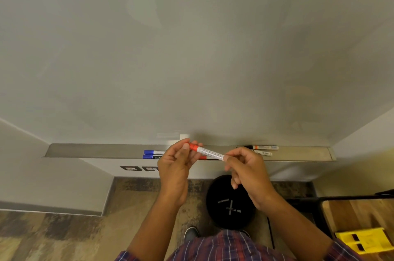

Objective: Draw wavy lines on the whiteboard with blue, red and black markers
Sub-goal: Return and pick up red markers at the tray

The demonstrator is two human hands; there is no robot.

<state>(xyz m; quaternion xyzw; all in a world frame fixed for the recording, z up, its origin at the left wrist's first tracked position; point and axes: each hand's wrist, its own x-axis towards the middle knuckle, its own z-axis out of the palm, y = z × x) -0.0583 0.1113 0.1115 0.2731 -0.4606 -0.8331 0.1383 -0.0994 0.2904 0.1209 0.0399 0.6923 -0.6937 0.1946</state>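
We count one left hand [173, 173] and one right hand [249, 173], together pinching one red-capped white plastic marker [206, 151]. Left of the grip lie two blue-capped white markers [151, 152]; right of it, two further white-barrelled markers [265, 147]; just behind it, one partly hidden red-ended marker [203, 157]. Below the grip: two dark rectangular wall sockets [131, 168] and one round black object [230, 203].
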